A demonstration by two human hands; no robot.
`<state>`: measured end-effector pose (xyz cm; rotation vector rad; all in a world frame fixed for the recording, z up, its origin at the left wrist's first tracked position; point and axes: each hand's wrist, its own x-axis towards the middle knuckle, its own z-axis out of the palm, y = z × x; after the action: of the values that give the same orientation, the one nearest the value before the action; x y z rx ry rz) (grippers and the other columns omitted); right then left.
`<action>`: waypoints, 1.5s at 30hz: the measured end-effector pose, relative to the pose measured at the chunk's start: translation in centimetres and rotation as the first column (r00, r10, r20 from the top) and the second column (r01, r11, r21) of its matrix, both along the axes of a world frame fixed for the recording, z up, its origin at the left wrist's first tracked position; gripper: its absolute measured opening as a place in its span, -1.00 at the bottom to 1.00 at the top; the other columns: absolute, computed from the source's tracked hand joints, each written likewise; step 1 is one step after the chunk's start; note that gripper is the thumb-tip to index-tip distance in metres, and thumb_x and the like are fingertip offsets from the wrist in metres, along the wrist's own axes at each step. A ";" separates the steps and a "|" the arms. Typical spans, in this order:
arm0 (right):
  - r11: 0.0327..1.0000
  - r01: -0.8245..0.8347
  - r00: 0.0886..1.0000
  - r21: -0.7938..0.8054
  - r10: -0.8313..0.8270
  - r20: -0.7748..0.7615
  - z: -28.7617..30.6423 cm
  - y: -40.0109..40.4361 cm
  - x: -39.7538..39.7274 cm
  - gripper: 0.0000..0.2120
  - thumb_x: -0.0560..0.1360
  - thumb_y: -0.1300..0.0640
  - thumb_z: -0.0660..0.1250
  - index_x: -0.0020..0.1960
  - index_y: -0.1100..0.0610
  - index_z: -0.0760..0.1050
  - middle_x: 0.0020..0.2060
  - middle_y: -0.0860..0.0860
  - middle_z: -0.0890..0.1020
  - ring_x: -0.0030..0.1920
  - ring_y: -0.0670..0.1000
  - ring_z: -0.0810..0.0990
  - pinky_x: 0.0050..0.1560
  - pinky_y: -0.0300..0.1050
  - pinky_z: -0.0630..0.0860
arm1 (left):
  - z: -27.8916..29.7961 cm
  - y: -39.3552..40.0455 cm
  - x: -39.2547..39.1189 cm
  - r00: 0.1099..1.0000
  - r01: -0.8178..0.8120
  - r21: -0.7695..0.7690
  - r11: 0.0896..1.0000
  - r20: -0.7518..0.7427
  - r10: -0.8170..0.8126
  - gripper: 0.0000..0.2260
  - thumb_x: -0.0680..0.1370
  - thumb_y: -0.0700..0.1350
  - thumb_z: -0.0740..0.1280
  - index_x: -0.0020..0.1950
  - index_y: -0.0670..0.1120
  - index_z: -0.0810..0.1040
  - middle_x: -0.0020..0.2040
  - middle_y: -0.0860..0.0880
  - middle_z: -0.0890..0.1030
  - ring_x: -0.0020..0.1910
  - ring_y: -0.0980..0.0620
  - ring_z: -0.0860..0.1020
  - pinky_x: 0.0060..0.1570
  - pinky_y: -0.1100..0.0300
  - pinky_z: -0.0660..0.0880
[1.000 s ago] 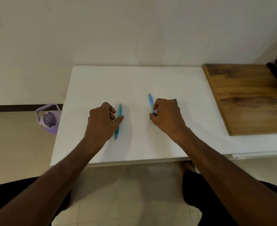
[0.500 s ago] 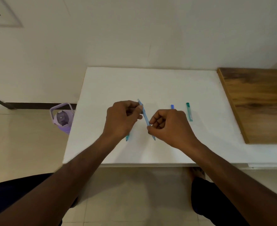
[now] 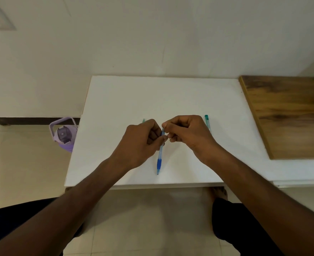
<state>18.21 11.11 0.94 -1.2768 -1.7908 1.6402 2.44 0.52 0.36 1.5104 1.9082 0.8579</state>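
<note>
**A:** Status on the hands?

**B:** Both are on one blue pen (image 3: 159, 157), above the middle of the white table (image 3: 152, 97). The left hand (image 3: 141, 143) has its fingers curled, with thumb and forefinger pinching the clear barrel about halfway up. The right hand (image 3: 187, 133) is also curled, its fingertips nipping the pen's upper end. The knuckles of the two hands are almost touching.

**A:** Pen orientation?

**B:** It runs nearly straight away from the person, leaning slightly right at the far end. The writing tip points back toward the near table edge. The dark blue grip section sits just above the tip, clear of both hands.

**A:** Is the tip on the table?

**B:** Can't tell. It is low and close to the surface, but contact isn't resolvable from the head view.

**A:** Anything else on the table?

**B:** There is a teal pen (image 3: 207, 121) lying flat just right of the right hand, with its near end hidden behind that hand. A pale teal tip (image 3: 143, 120) pokes out past the left hand's knuckles, and the rest of it is covered. Whether the left hand touches it, can't tell.

**A:** Surroundings?

**B:** A wooden board (image 3: 289, 115) butts against the table's right side. A purple bottle (image 3: 63, 135) with a carry handle stands on the floor (image 3: 23, 172), just beside the table's left edge. The person's knees are visible below the near edge.
</note>
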 end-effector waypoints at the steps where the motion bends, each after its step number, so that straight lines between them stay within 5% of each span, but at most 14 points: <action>1: 0.999 -0.004 1.000 -0.033 0.004 -0.017 0.0 0.1 0.0 -0.92 0.53 0.10 0.52 -0.03 0.08 0.78 -0.20 0.08 0.77 -0.20 0.02 0.75 -0.07 -0.09 0.70 | 0.1 0.0 0.0 1.000 -0.010 0.011 1.000 0.006 0.010 -0.83 0.61 0.00 0.47 -0.02 -0.07 0.56 -0.16 0.06 0.75 -0.24 0.18 0.72 -0.11 0.34 0.61; 10: 0.995 -0.084 0.996 -0.051 0.084 0.004 -0.1 0.8 -0.4 -0.87 0.60 0.08 0.46 -0.01 0.12 0.73 -0.21 0.07 0.76 -0.21 0.00 0.72 -0.07 -0.10 0.71 | 0.2 0.0 0.0 0.996 -0.088 0.028 0.996 0.024 0.087 -0.80 0.59 0.07 0.48 -0.03 -0.05 0.62 -0.18 0.06 0.74 -0.24 0.11 0.71 -0.13 0.30 0.63; 14: 0.991 0.117 0.989 -0.071 -0.123 -0.084 1.0 2.4 -0.4 -0.84 0.61 0.07 0.46 -0.02 0.17 0.70 -0.29 0.01 0.70 -0.28 -0.05 0.66 -0.10 -0.03 0.67 | 0.1 -0.2 0.3 0.999 -0.033 -0.039 0.999 0.029 0.034 -0.82 0.57 0.09 0.50 -0.09 0.02 0.61 -0.22 0.15 0.73 -0.26 0.25 0.68 -0.18 0.50 0.51; 16: 0.979 0.088 0.985 0.182 -0.113 0.131 1.3 3.4 0.5 -0.84 0.55 -0.02 0.52 -0.08 0.08 0.71 -0.31 -0.04 0.73 -0.29 -0.06 0.72 -0.16 -0.08 0.71 | 0.0 -0.4 0.2 0.996 -0.065 -0.023 0.998 0.055 0.066 -0.81 0.57 0.09 0.50 -0.10 0.02 0.60 -0.24 0.17 0.72 -0.26 0.28 0.67 -0.18 0.50 0.52; 18: 0.905 -0.151 0.909 0.398 -0.031 0.416 1.1 3.7 1.4 -0.83 0.51 -0.04 0.56 -0.17 0.03 0.69 -0.38 -0.07 0.70 -0.31 -0.07 0.71 -0.22 -0.23 0.66 | -0.1 -0.4 0.0 0.991 -0.116 -0.010 0.993 0.066 0.116 -0.79 0.57 0.10 0.50 -0.10 0.00 0.61 -0.24 0.15 0.73 -0.26 0.25 0.67 -0.19 0.43 0.56; 20: 0.839 -0.350 0.791 0.417 0.027 0.611 0.5 3.3 1.6 -0.80 0.50 -0.04 0.57 -0.20 0.04 0.66 -0.36 -0.09 0.67 -0.29 -0.09 0.66 -0.15 -0.22 0.58 | 0.0 -0.3 -0.3 0.984 -0.159 -0.013 0.987 0.082 0.160 -0.79 0.56 0.11 0.50 -0.10 0.01 0.61 -0.24 0.12 0.73 -0.27 0.22 0.68 -0.21 0.39 0.59; 24: 0.835 -0.424 0.699 0.350 0.055 0.713 -1.3 2.7 1.3 -0.76 0.49 -0.07 0.56 -0.23 0.02 0.61 -0.32 -0.06 0.65 -0.19 -0.04 0.59 -0.04 -0.17 0.47 | 0.0 -0.2 -0.3 0.984 -0.168 -0.011 0.986 0.060 0.168 -0.79 0.56 0.14 0.50 -0.11 0.04 0.60 -0.25 0.12 0.72 -0.27 0.21 0.66 -0.20 0.37 0.58; 29: 0.846 -0.360 0.736 0.393 -0.001 0.677 -1.2 3.1 1.5 -0.72 0.52 -0.13 0.52 -0.20 0.05 0.66 -0.35 -0.09 0.64 -0.27 -0.11 0.58 -0.17 -0.23 0.45 | -0.2 -0.3 -0.3 0.985 -0.164 -0.010 0.986 0.058 0.165 -0.78 0.56 0.14 0.50 -0.12 0.03 0.60 -0.25 0.10 0.72 -0.29 0.18 0.67 -0.17 0.25 0.64; 32: 0.904 -0.174 0.903 0.390 -0.011 0.430 0.3 3.6 1.5 -0.75 0.56 -0.11 0.48 -0.17 0.03 0.72 -0.34 -0.08 0.73 -0.33 -0.09 0.70 -0.21 -0.25 0.62 | -0.3 -0.2 -0.6 0.980 -0.186 -0.004 0.982 0.064 0.186 -0.77 0.55 0.16 0.50 -0.12 0.04 0.61 -0.25 0.10 0.71 -0.26 0.18 0.66 -0.24 0.39 0.57; 34: 0.974 -0.140 0.968 0.178 0.097 0.230 1.2 3.1 1.1 -0.82 0.56 -0.08 0.49 -0.09 0.01 0.75 -0.24 -0.06 0.77 -0.25 -0.09 0.74 -0.17 -0.22 0.69 | -0.4 -0.1 -0.6 0.981 -0.185 0.004 0.983 0.057 0.185 -0.77 0.55 0.17 0.50 -0.11 0.04 0.62 -0.25 0.10 0.71 -0.26 0.14 0.66 -0.25 0.39 0.57; 37: 0.968 -0.250 0.959 0.011 0.246 0.143 1.5 2.1 0.5 -0.86 0.53 0.00 0.53 -0.03 0.06 0.77 -0.19 0.02 0.78 -0.16 -0.02 0.75 -0.05 -0.10 0.73 | -0.5 -0.1 -0.6 0.985 -0.171 0.010 0.985 0.034 0.170 -0.76 0.55 0.17 0.49 -0.08 0.02 0.63 -0.24 0.11 0.70 -0.27 0.14 0.66 -0.25 0.37 0.59; 45: 0.976 -0.216 0.967 -0.001 0.214 0.137 1.1 1.9 0.3 -0.94 0.53 0.11 0.54 -0.04 0.08 0.76 -0.21 0.01 0.78 -0.20 -0.04 0.73 -0.02 -0.05 0.73 | -0.4 -0.1 -0.3 0.990 -0.141 0.024 0.990 0.013 0.141 -0.76 0.55 0.16 0.48 -0.07 0.00 0.62 -0.25 0.14 0.69 -0.29 0.12 0.67 -0.27 0.42 0.58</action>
<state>18.47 13.00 2.06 -1.2524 -2.0831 1.6845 2.10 0.39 -0.01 1.3943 2.0218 0.9533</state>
